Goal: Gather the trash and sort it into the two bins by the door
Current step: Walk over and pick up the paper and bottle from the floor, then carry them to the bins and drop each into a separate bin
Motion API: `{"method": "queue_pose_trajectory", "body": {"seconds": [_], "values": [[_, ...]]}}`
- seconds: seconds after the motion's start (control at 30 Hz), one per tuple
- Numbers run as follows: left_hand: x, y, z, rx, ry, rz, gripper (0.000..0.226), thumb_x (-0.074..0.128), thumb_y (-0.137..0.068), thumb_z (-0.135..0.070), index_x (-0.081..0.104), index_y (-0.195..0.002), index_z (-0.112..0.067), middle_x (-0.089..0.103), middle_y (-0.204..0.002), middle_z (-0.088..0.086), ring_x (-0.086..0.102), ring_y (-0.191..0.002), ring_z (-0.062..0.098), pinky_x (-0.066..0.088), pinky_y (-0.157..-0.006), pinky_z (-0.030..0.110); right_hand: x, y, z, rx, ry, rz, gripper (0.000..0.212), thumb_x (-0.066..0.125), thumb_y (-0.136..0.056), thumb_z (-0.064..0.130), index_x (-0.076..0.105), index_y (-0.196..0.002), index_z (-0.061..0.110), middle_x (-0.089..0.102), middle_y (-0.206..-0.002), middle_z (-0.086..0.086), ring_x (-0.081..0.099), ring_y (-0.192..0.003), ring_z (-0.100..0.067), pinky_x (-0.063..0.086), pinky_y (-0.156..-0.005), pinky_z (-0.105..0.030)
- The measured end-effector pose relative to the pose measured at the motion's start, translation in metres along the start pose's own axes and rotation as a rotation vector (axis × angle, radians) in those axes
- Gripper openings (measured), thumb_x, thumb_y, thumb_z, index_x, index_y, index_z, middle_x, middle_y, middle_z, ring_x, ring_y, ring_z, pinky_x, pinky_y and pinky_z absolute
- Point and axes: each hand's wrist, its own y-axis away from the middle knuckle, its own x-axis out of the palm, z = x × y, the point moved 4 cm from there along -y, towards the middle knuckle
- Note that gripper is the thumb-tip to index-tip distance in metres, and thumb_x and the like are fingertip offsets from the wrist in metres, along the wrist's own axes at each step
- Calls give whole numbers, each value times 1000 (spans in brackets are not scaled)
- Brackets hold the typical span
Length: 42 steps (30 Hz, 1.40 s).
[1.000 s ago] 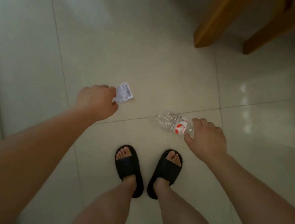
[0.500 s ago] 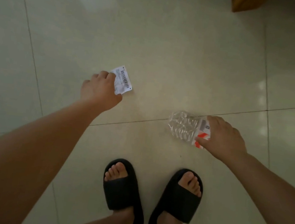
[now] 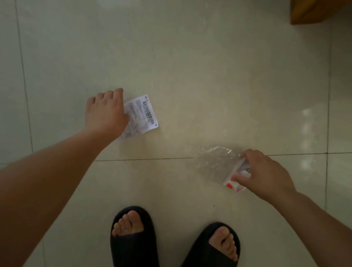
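1. Left hand (image 3: 105,112) is out ahead on a long, nearly straight arm, back of the hand up, knuckles toward the top of the view, fingers curled down and pinched shut on the near edge of a paper slip (image 3: 142,116).
2. That slip fans out just to the right of the left hand, tilted, its far corner pointing up and away. Whether it is lifted or lying on the floor (image 3: 201,59), I cannot tell.
3. Print on the slip: dense lines of small black text and a barcode strip along the right side. It's too small to read a single word.
4. Right hand (image 3: 264,176) reaches in from the lower right, wrist bent, fingers and thumb closed around one end of a crushed clear plastic bottle (image 3: 215,164).
5. The bottle sticks out to the left of the right hand, crumpled and see-through, lying across a dark tile seam.
6. Its label sits right at the fingertips: white with red-orange patches. Any brand name is blurred or hidden.
7. The two hands are well apart, slip on the left, bottle on the right.
8. Below and between the hands, two feet in black slides (image 3: 135,249) stand on the pale tiles.
9. Far beyond the right hand, a wooden furniture leg (image 3: 305,9) pokes into the top corner.
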Motion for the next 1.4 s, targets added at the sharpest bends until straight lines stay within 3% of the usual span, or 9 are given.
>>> {"method": "queue_pose_trajectory", "body": {"seconds": [0.1, 0.3, 0.53, 0.67, 0.8, 0.9, 1.03, 1.17, 1.4], "values": [[-4, 7, 1, -6, 167, 48, 29, 53, -88, -15, 61, -116, -11, 62, -111, 17, 58, -103, 38, 47, -83, 43, -11, -2, 7, 1, -134, -8, 27, 65, -81, 34, 58, -103, 21, 64, -102, -4, 60, -88, -25, 45, -70, -34], [-71, 54, 14, -119, 536, 79, 16, 61, -85, -15, 70, -98, -15, 66, -92, 1, 64, -85, 23, 46, -74, 30, -77, 36, 34, 93, -553, -144, 19, 69, -80, 25, 64, -97, 18, 68, -88, -1, 64, -80, -20, 48, -73, -34], [-242, 118, 57, -310, 939, 0, 10, 65, -84, -16, 72, -92, -15, 68, -84, 3, 60, -76, 19, 42, -70, 28, -227, 137, 112, 75, -870, -304, 14, 70, -81, 18, 66, -94, 14, 68, -82, 1, 64, -77, -17, 50, -69, -28], [-372, 166, 85, -331, 1105, -87, 7, 66, -83, -13, 71, -88, -14, 67, -75, 2, 56, -65, 17, 44, -68, 28, -331, 212, 172, 36, -952, -369, 15, 72, -80, 23, 66, -93, 18, 70, -84, 1, 67, -84, -21, 54, -79, -38], [-501, 215, 128, -336, 1241, -191, 8, 66, -83, -10, 70, -90, -12, 69, -87, 11, 61, -76, 22, 50, -79, 35, -431, 294, 241, -48, -1010, -393, 19, 71, -81, 24, 67, -98, 16, 72, -92, -4, 69, -87, -22, 57, -81, -42], [-588, 251, 165, -345, 1410, -272, 14, 67, -83, -10, 70, -97, -8, 70, -94, 15, 65, -83, 25, 54, -87, 43, -501, 353, 294, -146, -1011, -420, 24, 71, -80, 25, 67, -102, 15, 73, -94, -4, 69, -84, -19, 55, -68, -32], [-678, 300, 204, -303, 1578, -379, 6, 67, -84, -10, 67, -89, -15, 70, -89, 11, 64, -82, 25, 54, -80, 40, -576, 421, 362, -274, -1009, -458, 16, 71, -80, 27, 67, -96, 27, 73, -91, 2, 70, -82, -15, 57, -67, -31], [-732, 330, 243, -289, 1727, -430, 25, 67, -85, -8, 64, -108, -1, 69, -101, 17, 65, -86, 28, 52, -69, 30, -626, 464, 423, -385, -987, -474, 28, 68, -81, 30, 65, -108, 24, 71, -97, 8, 69, -83, -7, 56, -66, -23], [-790, 351, 289, -250, 1891, -513, 30, 68, -84, -6, 63, -112, 1, 70, -105, 18, 68, -97, 34, 55, -85, 40, -690, 494, 500, -565, -937, -530, 15, 62, -86, 25, 60, -101, 23, 63, -84, 15, 64, -67, 1, 48, -49, -12]]}}
